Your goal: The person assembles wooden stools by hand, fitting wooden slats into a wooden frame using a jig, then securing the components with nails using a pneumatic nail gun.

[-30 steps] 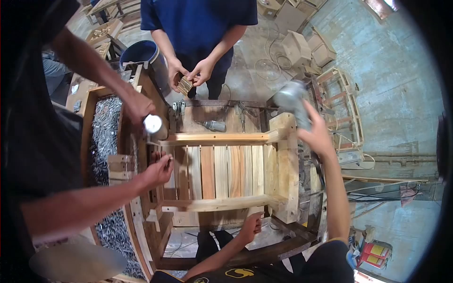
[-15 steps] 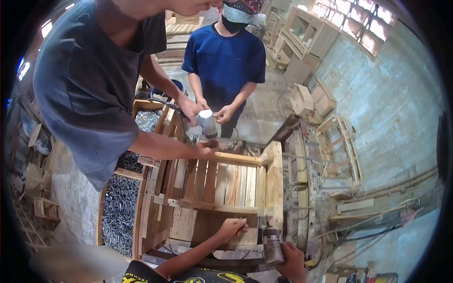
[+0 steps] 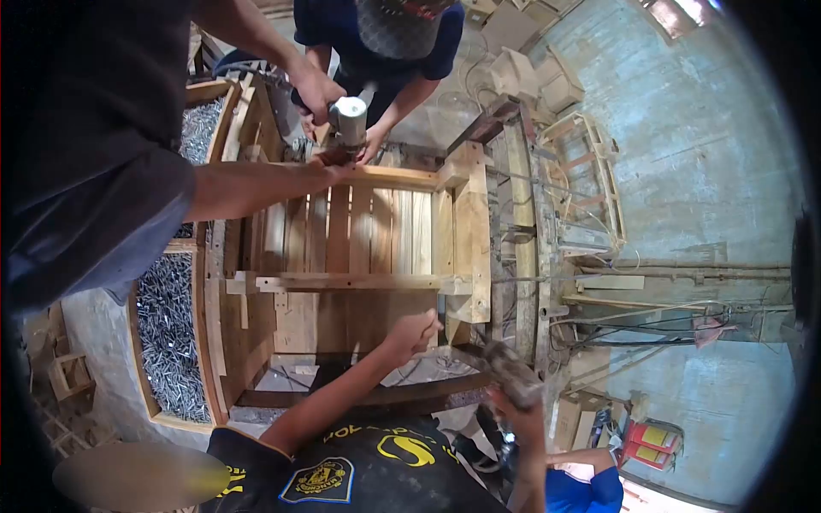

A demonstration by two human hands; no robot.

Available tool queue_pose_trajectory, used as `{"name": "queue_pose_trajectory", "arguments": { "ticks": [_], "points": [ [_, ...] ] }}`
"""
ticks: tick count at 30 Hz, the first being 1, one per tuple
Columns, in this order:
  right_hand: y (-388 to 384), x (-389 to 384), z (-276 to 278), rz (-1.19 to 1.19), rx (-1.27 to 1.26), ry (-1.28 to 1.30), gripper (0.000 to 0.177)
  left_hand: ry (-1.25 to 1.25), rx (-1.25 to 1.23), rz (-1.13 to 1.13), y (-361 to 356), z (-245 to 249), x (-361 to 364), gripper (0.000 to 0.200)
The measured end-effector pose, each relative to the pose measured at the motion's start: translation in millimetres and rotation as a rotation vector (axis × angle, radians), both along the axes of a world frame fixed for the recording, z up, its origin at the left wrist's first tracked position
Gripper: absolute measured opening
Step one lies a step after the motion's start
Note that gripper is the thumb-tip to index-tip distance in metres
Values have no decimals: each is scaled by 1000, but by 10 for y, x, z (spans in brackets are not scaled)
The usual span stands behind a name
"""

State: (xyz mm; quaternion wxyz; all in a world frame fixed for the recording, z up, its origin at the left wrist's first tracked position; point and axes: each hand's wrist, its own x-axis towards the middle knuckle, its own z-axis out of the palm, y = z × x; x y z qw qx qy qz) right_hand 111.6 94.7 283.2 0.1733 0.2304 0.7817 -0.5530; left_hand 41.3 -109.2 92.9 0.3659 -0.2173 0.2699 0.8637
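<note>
While the right hand [image 3: 520, 417] grips a power driver [image 3: 513, 376] just off the near right corner of the wooden frame [image 3: 470, 231], the left hand [image 3: 413, 335] hangs in front of the near rail [image 3: 368, 282], close to its right end, with the fingers curled in; whether it pinches anything small is too hard to see. The frame lies ahead of both hands. Handling the driver well probably means a firm wrist, its nose held square to the wood, and the left fingers kept out of its path; a palm against the post would help steady the frame. At the far rail [image 3: 398, 177], a co-worker's hand [image 3: 316, 92] holds another driver [image 3: 349, 120] upright. A box [image 3: 202, 329] of screws [image 3: 167, 333] stands beyond the frame's left edge.
</note>
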Motion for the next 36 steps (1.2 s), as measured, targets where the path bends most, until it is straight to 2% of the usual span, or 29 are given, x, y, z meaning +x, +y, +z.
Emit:
{"name": "queue_pose_trajectory", "arguments": {
  "ticks": [2,5,6,9,12,15,18,21,23,26,32,35,36],
  "points": [
    [-96,-74,-308,100,-76,50,26,-98,198,54,210,-116,-149,34],
    [-176,-264,-657,151,-80,82,27,-73,-2,157,271,-197,-422,33],
    [-195,-337,-653,123,-109,31,25,-30,-232,126,247,-102,-486,31],
    [-249,-500,-674,133,-154,20,23,-29,-217,81,276,-195,-580,30],
    [-75,-606,-891,305,118,63,25,-164,310,107,265,-508,-643,29],
    [-149,-769,-712,214,27,-70,15,-238,475,87,354,-702,-627,29],
    [-128,-924,-725,270,123,-105,17,-344,578,223,466,-693,-597,29],
    [-206,-1097,-699,330,180,-136,17,-410,620,453,567,-620,-544,29],
    [-312,-1227,-654,312,186,-249,18,-406,557,444,552,-658,-562,28],
    [-342,-1343,-686,397,199,-209,19,-423,439,397,532,-743,-614,27],
    [-421,-1635,-570,744,497,-106,26,-511,404,352,558,-747,-773,28],
    [-538,-1776,-504,702,526,-337,29,-550,428,363,558,-746,-787,31],
    [-544,-1809,-524,723,538,-320,29,-554,435,374,553,-754,-777,32]
  ]
}}
